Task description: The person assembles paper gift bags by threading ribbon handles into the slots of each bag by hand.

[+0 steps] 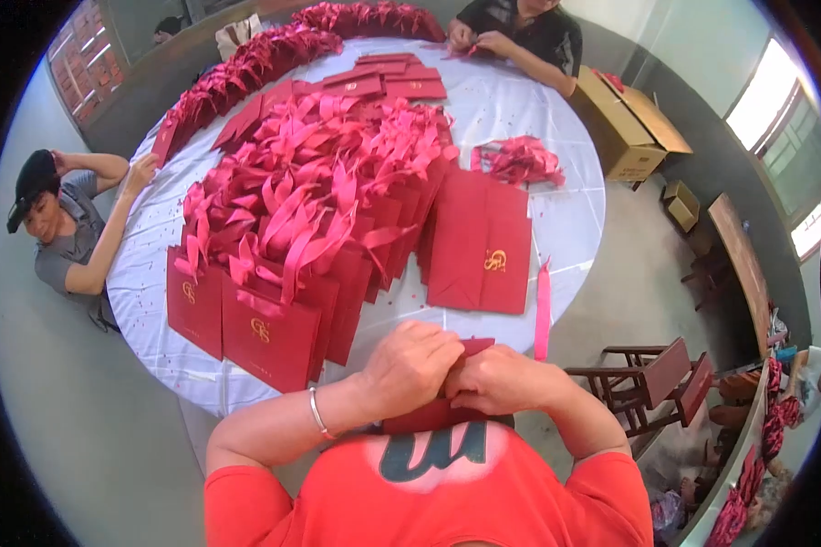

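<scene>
Close to my chest, at the table's near edge, I hold a red paper gift bag (421, 419). My left hand (409, 369), with a silver bangle at its wrist, is closed on the bag's upper part. Right beside it my right hand (500, 378) has its fingers curled round the same edge. My fingertips are partly hidden, and so is most of the bag. Just beyond my hands lies a flat stack of red bags (479, 242) with a gold emblem. One loose pink ribbon (543, 310) hangs over the table edge to the right.
Rows of red bags with pink ribbon bows (310, 182) fill the white-covered round table (570, 214). A ribbon pile (523, 161) lies at the right. One person (73, 219) sits at left, another (529, 41) at the far side. A cardboard box (616, 128) and wooden chair (652, 378) stand right.
</scene>
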`<state>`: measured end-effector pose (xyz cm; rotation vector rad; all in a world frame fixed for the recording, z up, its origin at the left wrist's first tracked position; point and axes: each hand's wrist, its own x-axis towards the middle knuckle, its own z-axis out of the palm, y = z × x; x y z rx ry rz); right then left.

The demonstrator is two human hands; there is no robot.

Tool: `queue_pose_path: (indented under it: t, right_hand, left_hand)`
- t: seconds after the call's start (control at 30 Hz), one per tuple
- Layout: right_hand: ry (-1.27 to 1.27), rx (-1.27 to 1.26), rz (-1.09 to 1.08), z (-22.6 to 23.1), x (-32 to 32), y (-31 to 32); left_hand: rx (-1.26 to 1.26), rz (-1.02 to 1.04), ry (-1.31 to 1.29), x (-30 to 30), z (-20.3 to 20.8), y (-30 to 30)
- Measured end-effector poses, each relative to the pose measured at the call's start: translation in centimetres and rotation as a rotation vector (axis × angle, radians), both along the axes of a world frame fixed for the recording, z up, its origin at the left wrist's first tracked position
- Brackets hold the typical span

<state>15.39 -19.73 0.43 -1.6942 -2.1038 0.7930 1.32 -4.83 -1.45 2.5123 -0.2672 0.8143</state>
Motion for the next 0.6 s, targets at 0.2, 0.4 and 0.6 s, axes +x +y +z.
queue_pose_path:
  t: [0.2,0.4,0.6]
  right_hand:
    - [0.139,0.039,-0.054,0.5,0.3,1.0]
    - [0.156,-0.022,-0.022,0.1,-0.1,1.4]
    - [0.512,0.099,-0.448,0.1,0.8,-0.6]
  left_hand:
    - [-0.038,0.079,-0.073,0.7,0.6,1.0]
    - [-0.302,0.155,0.508,0.4,1.3,1.1]
    - [-0.469,0.132,0.700,0.5,0.2,2.2]
